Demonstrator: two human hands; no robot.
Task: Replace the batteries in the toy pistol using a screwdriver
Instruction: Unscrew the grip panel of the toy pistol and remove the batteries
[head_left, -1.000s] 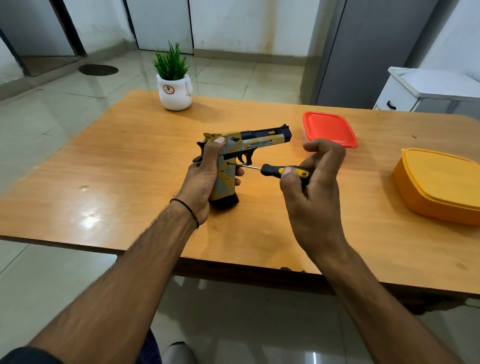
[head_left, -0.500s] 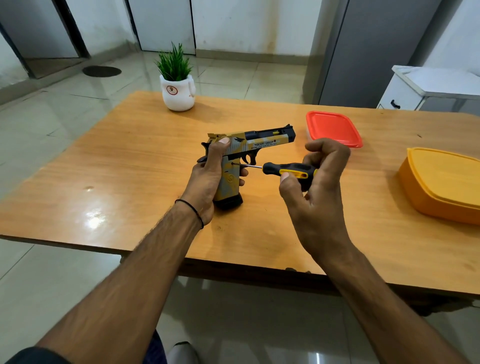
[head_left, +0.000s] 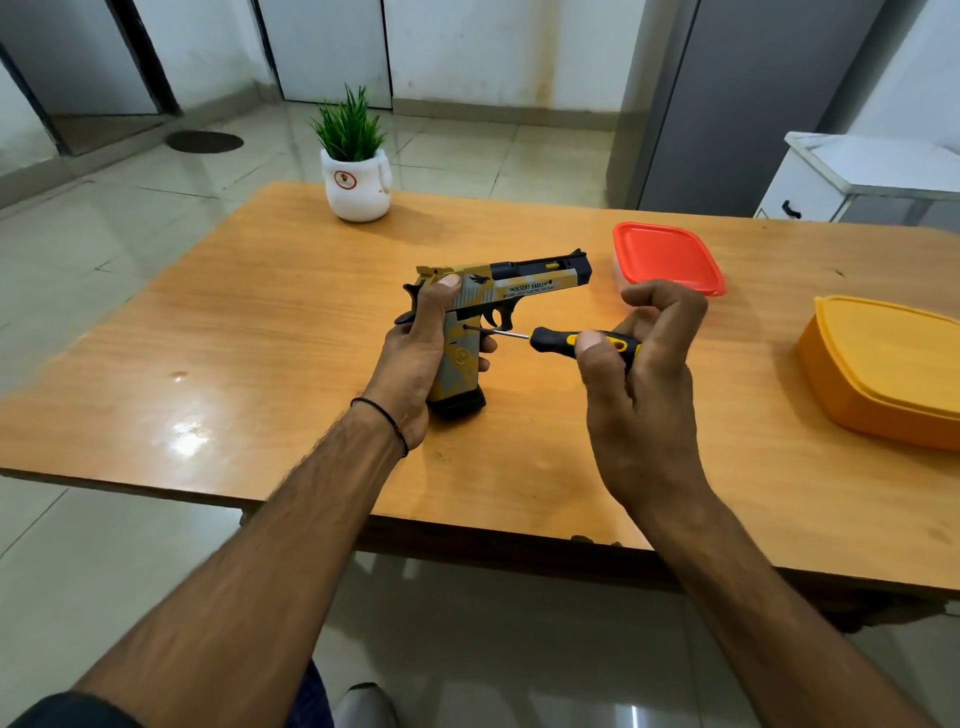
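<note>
We see the toy pistol (head_left: 498, 291) standing on its butt on the worktop (head_left: 260, 364), barrel pointing to the right. The left hand (head_left: 421, 358) wraps it from behind. Its grip is clenched round the pistol's handle, with the thumb laid up against the slide.

The relation that matters is the line of the screwdriver (head_left: 576, 343). Its long axis runs almost level, from the right hand (head_left: 644, 374) leftward to the screw hole (head_left: 466, 327) high on the side of the pistol's handle. The tip sits in or at that hole; we cannot tell how deep. The pistol therefore lies directly left of the right hand's grip, along the shaft, and the turn we judge to be coming is about that axis. The right hand pinches the black-and-yellow tool handle between thumb and curled fingers, with the index finger arched above it. The left hand is the nearer one to the screw, and it braces the pistol against the push.

Against the picture of half a second ago, little differs. The pistol, the left hand and the tip keep their places. The right thumb tip now lies across the yellow band of the tool handle, where before it sat just beneath it. We take this as a small roll of the handle, so the unscrewing is in hand and the battery cover is not yet off.
</note>
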